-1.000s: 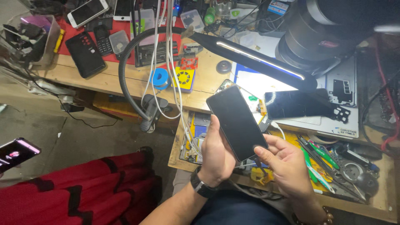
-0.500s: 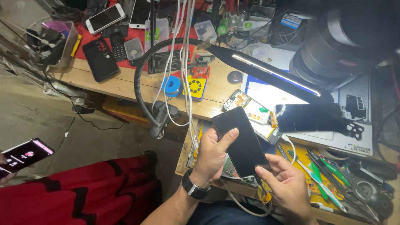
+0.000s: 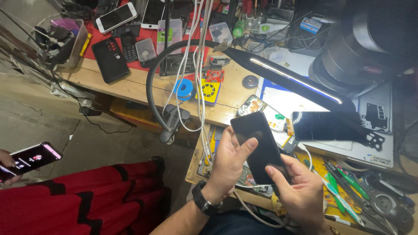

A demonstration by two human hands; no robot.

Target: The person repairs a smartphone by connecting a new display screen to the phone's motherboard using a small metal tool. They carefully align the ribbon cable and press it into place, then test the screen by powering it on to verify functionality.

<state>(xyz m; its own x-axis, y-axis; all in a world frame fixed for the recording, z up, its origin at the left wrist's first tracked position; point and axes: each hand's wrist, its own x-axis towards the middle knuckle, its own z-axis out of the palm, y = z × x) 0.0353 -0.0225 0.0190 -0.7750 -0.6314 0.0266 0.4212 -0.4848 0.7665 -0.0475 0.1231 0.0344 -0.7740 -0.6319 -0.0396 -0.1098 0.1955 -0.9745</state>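
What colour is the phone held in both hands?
Black, its screen dark; the phone shows best in the head view.

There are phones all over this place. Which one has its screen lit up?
The phone at the far left edge, held by another person's hand above the red cloth. Its screen glows pink; the other phones show dark screens.

The lower end of the black phone was hidden under the right hand, whose wrist ran off the bottom edge. At the left edge, another person's lit phone was partly cut off, its screen too small to make out.
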